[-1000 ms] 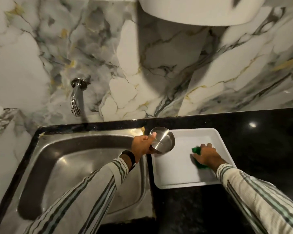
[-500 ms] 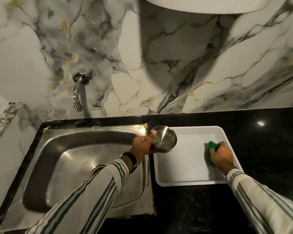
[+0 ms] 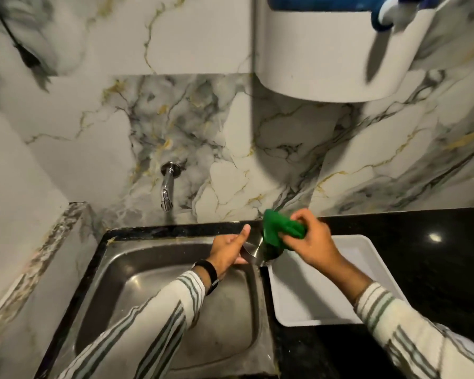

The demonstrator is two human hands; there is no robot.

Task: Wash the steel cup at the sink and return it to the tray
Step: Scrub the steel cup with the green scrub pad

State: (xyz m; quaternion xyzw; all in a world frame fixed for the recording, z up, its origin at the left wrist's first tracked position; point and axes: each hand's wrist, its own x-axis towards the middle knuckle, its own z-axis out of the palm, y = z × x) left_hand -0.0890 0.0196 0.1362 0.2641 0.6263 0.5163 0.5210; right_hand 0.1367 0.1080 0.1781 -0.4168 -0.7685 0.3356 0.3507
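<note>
My left hand (image 3: pixel 229 250) grips the steel cup (image 3: pixel 253 251) by its side, holding it tilted over the right rim of the sink (image 3: pixel 126 269). My right hand (image 3: pixel 311 242) is closed on a green scrub pad (image 3: pixel 278 228) and presses it into the cup's mouth, so most of the cup's inside is hidden. The white tray (image 3: pixel 312 302) lies on the black counter just right of the sink, under my right forearm.
A chrome tap (image 3: pixel 167 187) juts from the marble wall above the sink's back edge; no water runs. A white wall-mounted unit (image 3: pixel 326 56) with blue parts hangs above the tray. The black counter (image 3: pixel 435 255) stretches right. A marble ledge (image 3: pixel 33 269) borders the sink's left.
My right hand lifted the green scrub pad off the tray and brought it left into the cup's mouth. The left hand stays on the cup at the sink's edge. The camera tilted up.
</note>
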